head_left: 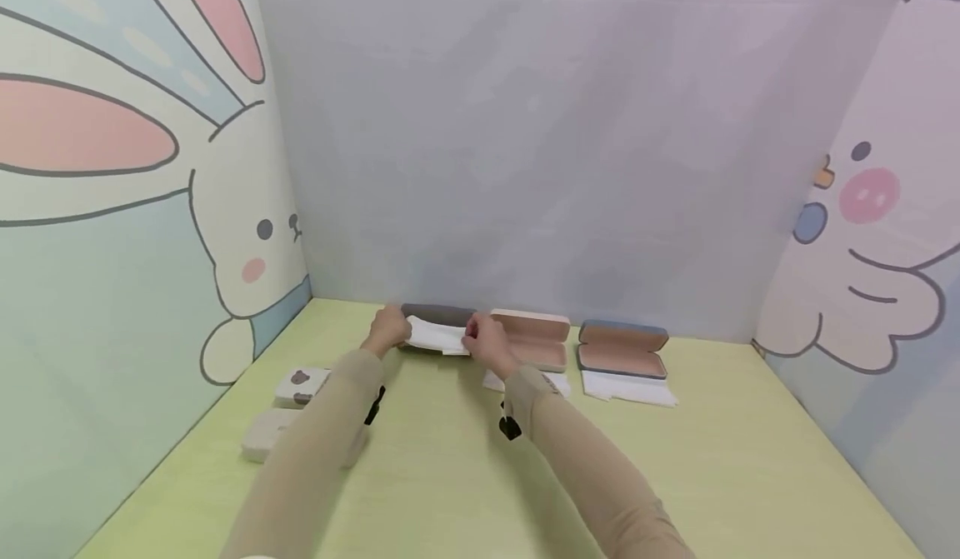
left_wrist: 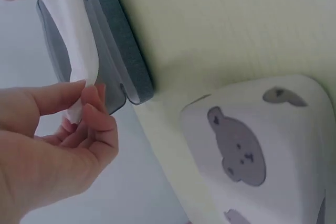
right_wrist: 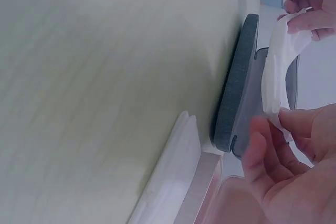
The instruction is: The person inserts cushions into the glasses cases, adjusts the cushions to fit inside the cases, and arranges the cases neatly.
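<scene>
A folded white cloth [head_left: 437, 336] is stretched between my two hands, over an open dark grey glasses case [head_left: 438, 313] at the back of the table. My left hand [head_left: 387, 330] pinches the cloth's left end between thumb and fingers, as the left wrist view shows up close. Its right end is pinched by my right hand [head_left: 489, 342]. In the right wrist view the cloth [right_wrist: 275, 72] bows in front of the case's grey lining [right_wrist: 254, 85]. Part of the case's inside is hidden behind the cloth.
Right of the grey case stand an open pink-lined glasses case [head_left: 528, 326] and an open blue-grey one [head_left: 622, 363], each with a white cloth [head_left: 630, 388] in front. A bear-print case [left_wrist: 241, 145] and a pale case [head_left: 262, 436] lie at left, partly behind my left sleeve.
</scene>
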A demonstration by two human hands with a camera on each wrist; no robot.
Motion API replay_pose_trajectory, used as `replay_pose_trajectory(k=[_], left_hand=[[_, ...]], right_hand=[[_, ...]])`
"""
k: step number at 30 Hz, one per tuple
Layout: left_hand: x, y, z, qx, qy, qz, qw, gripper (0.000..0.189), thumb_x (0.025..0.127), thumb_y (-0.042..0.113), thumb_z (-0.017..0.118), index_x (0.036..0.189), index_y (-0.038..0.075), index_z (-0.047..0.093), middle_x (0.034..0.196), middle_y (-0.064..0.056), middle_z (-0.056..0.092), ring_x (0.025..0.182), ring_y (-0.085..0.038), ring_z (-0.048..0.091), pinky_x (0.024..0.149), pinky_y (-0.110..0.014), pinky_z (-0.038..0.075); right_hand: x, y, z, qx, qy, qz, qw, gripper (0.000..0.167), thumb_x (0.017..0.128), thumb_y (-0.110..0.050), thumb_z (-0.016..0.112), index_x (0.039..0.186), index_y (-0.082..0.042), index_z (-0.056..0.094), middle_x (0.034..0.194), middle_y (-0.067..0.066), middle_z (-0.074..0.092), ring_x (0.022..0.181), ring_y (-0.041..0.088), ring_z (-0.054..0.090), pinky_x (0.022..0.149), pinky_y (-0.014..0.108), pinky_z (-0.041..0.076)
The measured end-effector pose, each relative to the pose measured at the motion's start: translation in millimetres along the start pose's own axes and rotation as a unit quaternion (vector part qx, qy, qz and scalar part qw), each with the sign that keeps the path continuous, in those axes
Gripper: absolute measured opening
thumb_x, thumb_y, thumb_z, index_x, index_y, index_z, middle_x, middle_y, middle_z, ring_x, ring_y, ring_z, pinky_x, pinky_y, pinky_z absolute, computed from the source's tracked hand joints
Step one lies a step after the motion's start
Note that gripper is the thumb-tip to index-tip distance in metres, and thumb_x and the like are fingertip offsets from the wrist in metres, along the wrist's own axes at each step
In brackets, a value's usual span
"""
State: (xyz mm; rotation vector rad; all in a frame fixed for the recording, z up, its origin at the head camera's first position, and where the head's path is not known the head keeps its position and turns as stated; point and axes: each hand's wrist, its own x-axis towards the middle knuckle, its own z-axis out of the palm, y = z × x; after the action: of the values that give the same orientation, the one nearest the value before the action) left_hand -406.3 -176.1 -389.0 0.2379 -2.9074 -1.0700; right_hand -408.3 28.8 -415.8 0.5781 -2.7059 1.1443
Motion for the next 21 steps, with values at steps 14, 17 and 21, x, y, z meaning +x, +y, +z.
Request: replay_pose_trajectory(k=[14,17,21], left_hand=[[10.6,0.1,14.5,-0.043,0.054,-0.037,0.9969,0.013,0.079,-0.002,0.046,0.069,0.006,0.047,0.062,-0.006,0.049,0.052,-0.017,0.045,0.043,-0.024,0.035],[12.8,-1.4,17.6,-0.027,0.055,-0.039,0.9974,0.006,0.081,0.000,0.046,0.080,0.002,0.052,0.074,-0.010,0.050,0.059,-0.021,0.044,0.047,-0.028,0.035],[14.3,-3.2,19.9,-0.013,0.052,-0.039,0.9978,0.021,0.085,0.003,0.046,0.102,-0.005,0.056,0.092,-0.018,0.057,0.070,-0.025,0.046,0.055,-0.033,0.038]], right_hand=[[11.8,2.2,10.1,-0.093,-0.018,0.019,0.9953,0.014,0.086,0.003,0.052,0.098,0.002,0.059,0.093,0.017,0.061,0.071,0.016,0.042,0.067,0.030,0.038],[12.5,3.9,12.0,-0.120,-0.034,0.014,0.9921,0.013,0.084,0.001,0.053,0.095,0.002,0.060,0.091,0.017,0.062,0.071,0.017,0.041,0.066,0.030,0.037],[14.0,4.9,15.1,-0.164,-0.041,-0.011,0.9855,0.010,0.082,-0.002,0.056,0.087,0.003,0.064,0.086,0.015,0.065,0.070,0.018,0.043,0.064,0.030,0.038]])
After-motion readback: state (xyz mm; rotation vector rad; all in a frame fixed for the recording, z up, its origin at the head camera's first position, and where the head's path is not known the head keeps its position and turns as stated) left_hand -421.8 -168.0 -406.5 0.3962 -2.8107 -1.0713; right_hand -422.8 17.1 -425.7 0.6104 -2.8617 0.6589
